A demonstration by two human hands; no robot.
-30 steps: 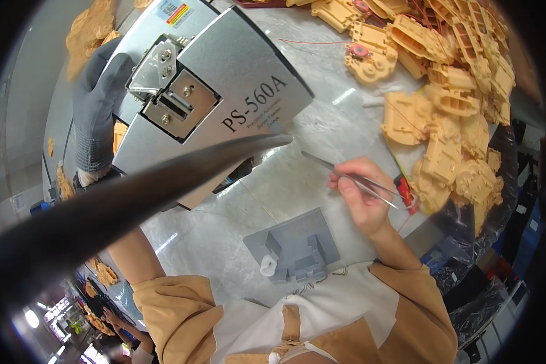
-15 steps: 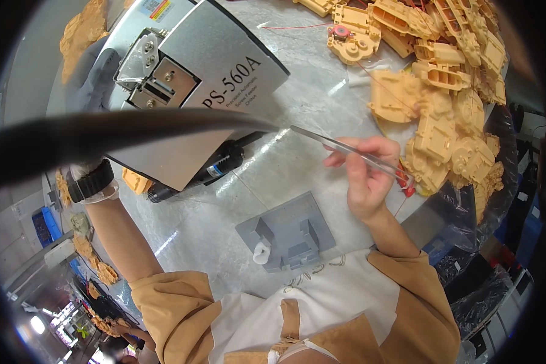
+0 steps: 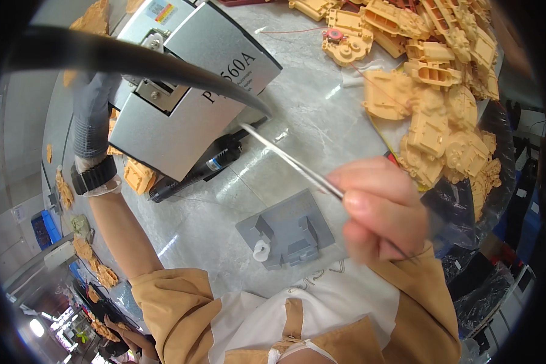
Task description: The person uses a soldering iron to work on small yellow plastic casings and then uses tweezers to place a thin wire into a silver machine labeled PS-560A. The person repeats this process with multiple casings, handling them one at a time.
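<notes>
Metal tweezers are pinched in the right hand, above the grey jig, tips aimed up-left toward the grey machine. The gloved left hand is partly hidden beside the machine by a dark hose; its grip cannot be told.

left hand: gloved, arm stretched forward | right hand: bare, raised, fingers pinched

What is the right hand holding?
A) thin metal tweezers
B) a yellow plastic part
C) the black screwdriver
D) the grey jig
A: the right hand pinches thin metal tweezers that point up toward the grey machine; the jig lies untouched on the table.
</notes>
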